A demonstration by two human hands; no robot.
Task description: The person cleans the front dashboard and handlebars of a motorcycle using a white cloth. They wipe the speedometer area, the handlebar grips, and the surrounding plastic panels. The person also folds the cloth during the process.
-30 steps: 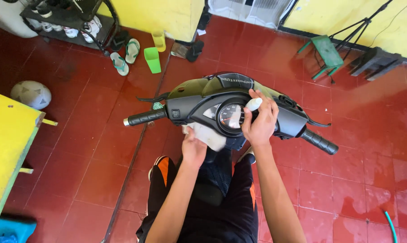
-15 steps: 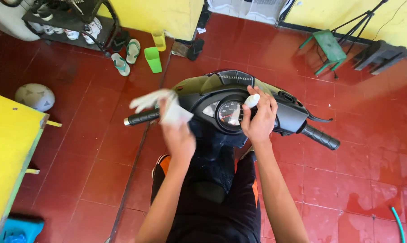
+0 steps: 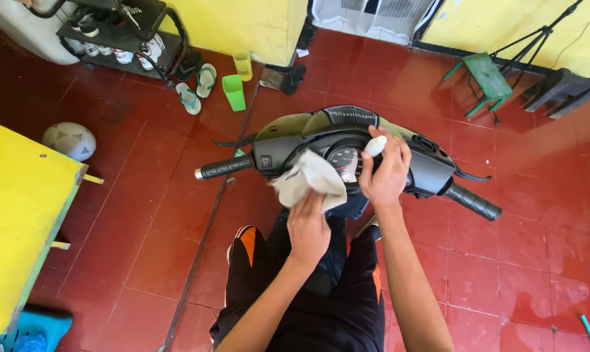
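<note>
The left hand (image 3: pixel 308 229) holds a pale grey cloth (image 3: pixel 310 180) in a closed grip, pressed against the scooter handlebar panel (image 3: pixel 347 140) just left of the round gauge (image 3: pixel 344 161). The right hand (image 3: pixel 386 175) rests on the panel just right of the gauge, its grip closed on a small white object (image 3: pixel 375 145), possibly a bottle. Beyond the panel, a green cup (image 3: pixel 233 92) stands on the red tile floor (image 3: pixel 145 215).

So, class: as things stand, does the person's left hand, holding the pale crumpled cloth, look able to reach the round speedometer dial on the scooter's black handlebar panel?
Probably yes. The left hand holds the pale crumpled cloth right beside the round speedometer dial, with nothing between them. The right hand, gripping a small white bottle, covers only the dial's right side.
</note>
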